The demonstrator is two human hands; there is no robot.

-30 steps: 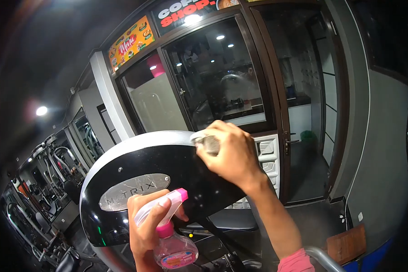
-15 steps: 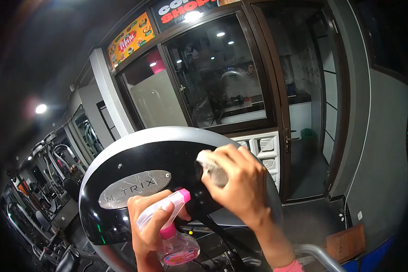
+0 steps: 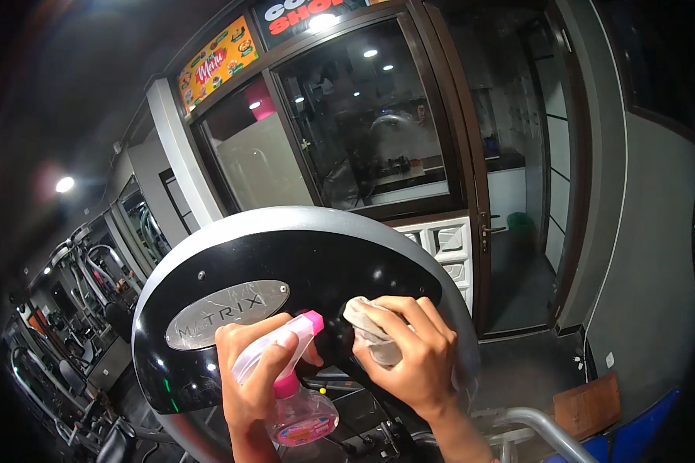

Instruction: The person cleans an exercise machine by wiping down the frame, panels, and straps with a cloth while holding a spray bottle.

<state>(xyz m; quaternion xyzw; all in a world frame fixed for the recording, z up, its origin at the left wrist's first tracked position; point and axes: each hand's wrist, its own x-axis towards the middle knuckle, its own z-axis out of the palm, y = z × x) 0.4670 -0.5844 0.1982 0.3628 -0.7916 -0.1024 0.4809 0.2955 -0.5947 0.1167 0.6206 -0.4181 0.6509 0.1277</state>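
My left hand (image 3: 249, 369) is wrapped round the neck and trigger of a clear spray bottle (image 3: 305, 419) with a pink nozzle and collar. Some liquid shows in the bottle, and its nozzle points up to the right. In my right hand (image 3: 415, 351) is a bunched, pale cloth (image 3: 374, 332), pressed between thumb and fingers. That cloth is at the right part of a glossy black machine cover (image 3: 324, 262) with a silver rim; whether it touches the surface I cannot tell. An oval metal plate (image 3: 228, 314) lettered MATRIX sits on the cover, left of the bottle's nozzle.
Behind the cover stand a dark-framed window (image 3: 367, 116) and a glass door (image 3: 517, 177). A grey tubular bar (image 3: 537, 420) and a brown wooden panel (image 3: 587, 398) are at the lower right. Gym machines (image 3: 85, 278) line the left side.
My right hand has moved down with the cloth, from higher on the black cover. My left hand keeps its hold on the spray bottle. The view has shifted slightly.
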